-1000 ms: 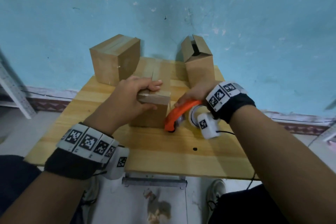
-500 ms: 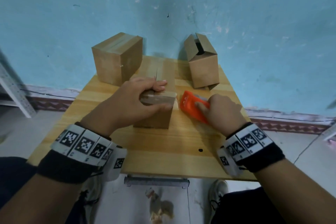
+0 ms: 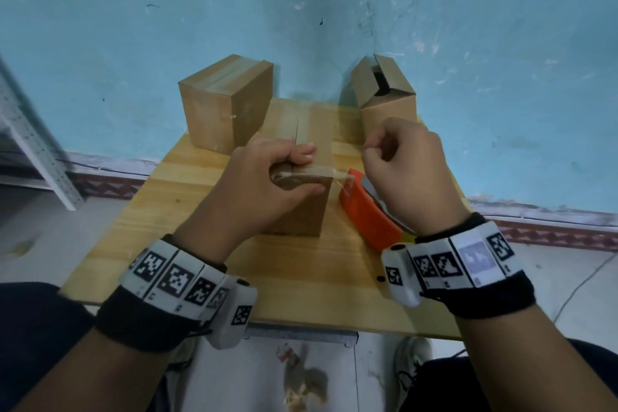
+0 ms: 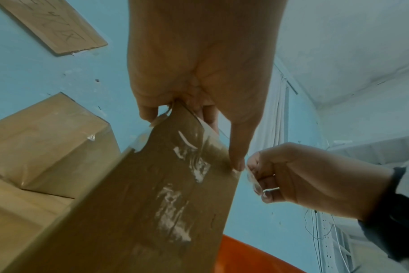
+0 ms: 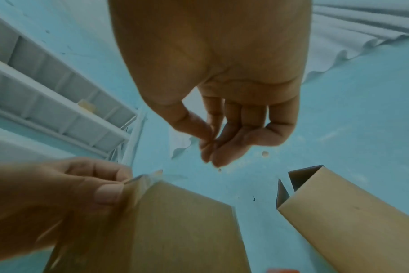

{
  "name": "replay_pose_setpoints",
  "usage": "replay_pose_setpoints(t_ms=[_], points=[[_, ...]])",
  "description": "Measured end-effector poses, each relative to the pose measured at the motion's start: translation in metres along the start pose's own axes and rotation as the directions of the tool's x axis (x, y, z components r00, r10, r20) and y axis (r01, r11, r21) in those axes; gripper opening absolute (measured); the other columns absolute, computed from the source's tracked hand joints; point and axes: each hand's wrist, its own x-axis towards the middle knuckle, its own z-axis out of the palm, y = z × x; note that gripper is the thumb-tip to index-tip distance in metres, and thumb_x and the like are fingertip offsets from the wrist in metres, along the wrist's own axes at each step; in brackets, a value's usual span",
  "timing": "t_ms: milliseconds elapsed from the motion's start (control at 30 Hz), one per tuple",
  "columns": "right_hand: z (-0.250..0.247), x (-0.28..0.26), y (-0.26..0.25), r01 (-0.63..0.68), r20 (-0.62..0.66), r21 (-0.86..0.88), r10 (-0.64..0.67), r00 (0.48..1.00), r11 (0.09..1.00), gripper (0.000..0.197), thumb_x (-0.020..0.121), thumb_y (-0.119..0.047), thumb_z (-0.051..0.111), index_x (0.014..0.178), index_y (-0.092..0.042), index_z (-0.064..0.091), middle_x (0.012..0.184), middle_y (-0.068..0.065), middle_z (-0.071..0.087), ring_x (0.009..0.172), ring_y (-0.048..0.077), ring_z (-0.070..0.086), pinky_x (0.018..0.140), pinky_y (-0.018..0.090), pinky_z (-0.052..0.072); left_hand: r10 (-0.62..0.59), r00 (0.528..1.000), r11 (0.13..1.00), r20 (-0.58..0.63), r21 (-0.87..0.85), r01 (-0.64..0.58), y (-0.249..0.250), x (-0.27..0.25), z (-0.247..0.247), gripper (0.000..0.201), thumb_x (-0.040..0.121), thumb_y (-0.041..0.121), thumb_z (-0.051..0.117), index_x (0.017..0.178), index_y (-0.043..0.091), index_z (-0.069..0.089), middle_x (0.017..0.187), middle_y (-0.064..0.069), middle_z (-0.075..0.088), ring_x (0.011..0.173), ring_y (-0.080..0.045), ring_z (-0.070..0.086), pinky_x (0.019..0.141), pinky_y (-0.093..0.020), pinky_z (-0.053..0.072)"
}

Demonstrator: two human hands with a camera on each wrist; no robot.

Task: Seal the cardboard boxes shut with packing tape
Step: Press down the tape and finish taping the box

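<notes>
Right at the table's middle stands the box being sealed (image 3: 301,204), upright, its top flaps closed under a strip of clear packing tape (image 4: 187,166) that runs over the near top edge and down the front face, wrinkled and shiny in the left wrist view. The left hand (image 3: 264,184) clamps that top edge, thumb on the front face and fingers curled over the top, probably to pin the tape's end and keep the light box from sliding. The right hand (image 3: 398,164) hovers just beside the box's upper right corner, thumb and fingertips (image 5: 213,147) pinched together; a thin clear thread or sliver of tape seems to run from them to the box, though I cannot tell for sure that they hold it. My guess is that a stray tail of tape is being pulled away or smoothed.

Beneath the right wrist the orange tape dispenser (image 3: 371,221) lies on the table, set down close at hand, just right of the box.

Further back, a sealed box (image 3: 224,104) sits at the left rear, tape glinting on its top, while an unsealed box (image 3: 388,94) at the right rear shows a dark gap between its flaps and likely waits its turn.

All this rests on a small pale wooden table (image 3: 301,294) pushed against a scuffed turquoise wall (image 3: 301,10). Grey metal shelving (image 3: 30,144) stands at the left, and a light tiled floor (image 3: 267,375) shows below.
</notes>
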Motion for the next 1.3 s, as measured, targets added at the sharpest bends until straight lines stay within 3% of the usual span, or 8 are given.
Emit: replay_pose_setpoints(t_ms=[133,367,500,667,800,967,1167,1300], points=[[0.006,-0.005,0.003,-0.040,0.070,0.151,0.030,0.997,0.988,0.012,0.082,-0.009,0.058,0.079,-0.017,0.066,0.073,0.003,0.065,0.071,0.013,0.061,0.063,0.029,0.052,-0.021,1.000,0.999,0.012,0.030,0.020,-0.003,0.001,0.001,0.040,0.075,0.037,0.081,0.113,0.027,0.073,0.123,0.017,0.067,0.123,0.010,0.049,0.099,-0.003,0.036],[0.018,-0.014,0.013,0.028,0.119,0.166,-0.048,0.992,0.986,0.014,0.080,-0.010,0.063,0.088,-0.022,0.064,0.078,-0.007,0.063,0.075,0.009,0.059,0.062,0.016,0.047,-0.033,0.993,0.999,0.113,-0.002,0.033,-0.008,0.001,-0.006,0.054,0.073,0.059,0.066,0.124,0.040,0.066,0.134,0.015,0.059,0.132,0.007,0.042,0.109,-0.020,0.036],[0.017,-0.009,0.018,0.102,0.141,0.186,-0.129,0.982,0.977,0.014,0.078,-0.019,0.064,0.089,-0.028,0.062,0.090,-0.008,0.064,0.079,0.007,0.060,0.064,0.011,0.043,0.060,0.984,0.998,0.166,0.009,-0.062,-0.013,0.003,-0.010,0.048,0.082,0.051,0.058,0.126,0.034,0.064,0.137,0.023,0.056,0.137,0.003,0.039,0.115,-0.027,0.032],[0.018,-0.010,0.022,0.166,0.156,0.165,-0.192,0.969,0.972,0.017,0.076,-0.022,0.062,0.092,-0.028,0.061,0.096,-0.007,0.062,0.086,0.004,0.059,0.068,0.009,0.040,0.142,0.971,0.985,0.194,0.074,-0.159,-0.019,0.006,-0.010,0.047,0.083,0.048,0.055,0.126,0.031,0.062,0.137,0.019,0.054,0.138,-0.004,0.042,0.116,-0.027,0.033],[0.015,-0.012,0.019,0.208,0.150,0.109,-0.223,0.963,0.972,0.012,0.078,-0.020,0.064,0.089,-0.024,0.062,0.091,-0.006,0.060,0.081,0.005,0.057,0.067,0.010,0.040,0.141,0.972,0.986,0.188,0.057,-0.154,-0.020,0.007,-0.009,0.047,0.083,0.047,0.056,0.126,0.029,0.063,0.137,0.019,0.055,0.138,-0.003,0.042,0.116,-0.026,0.033],[0.015,-0.013,0.016,0.216,0.193,0.070,-0.226,0.955,0.974,0.008,0.078,-0.015,0.069,0.080,-0.021,0.064,0.079,-0.008,0.063,0.072,0.008,0.060,0.063,0.020,0.047,0.132,0.975,0.988,0.177,0.058,-0.144,-0.018,0.006,-0.008,0.048,0.083,0.048,0.056,0.125,0.027,0.066,0.136,0.017,0.057,0.138,-0.004,0.042,0.115,-0.024,0.032],[0.014,-0.017,0.009,0.152,0.284,0.048,-0.160,0.945,0.987,0.006,0.083,-0.029,0.065,0.085,-0.024,0.067,0.078,-0.012,0.065,0.076,0.004,0.061,0.065,0.021,0.050,0.103,0.980,0.992,0.168,0.054,-0.113,-0.017,0.005,-0.007,0.048,0.082,0.046,0.059,0.126,0.029,0.065,0.135,0.020,0.057,0.137,-0.001,0.041,0.115,-0.020,0.031],[0.016,-0.018,0.005,0.141,0.292,0.025,-0.142,0.946,0.990,0.015,0.085,-0.039,0.063,0.085,-0.024,0.066,0.076,-0.013,0.064,0.074,0.003,0.060,0.065,0.020,0.050,0.094,0.982,0.992,0.165,0.068,-0.106,-0.016,0.005,-0.007,0.048,0.082,0.047,0.058,0.126,0.030,0.065,0.136,0.021,0.056,0.137,-0.001,0.041,0.115,-0.026,0.033]])
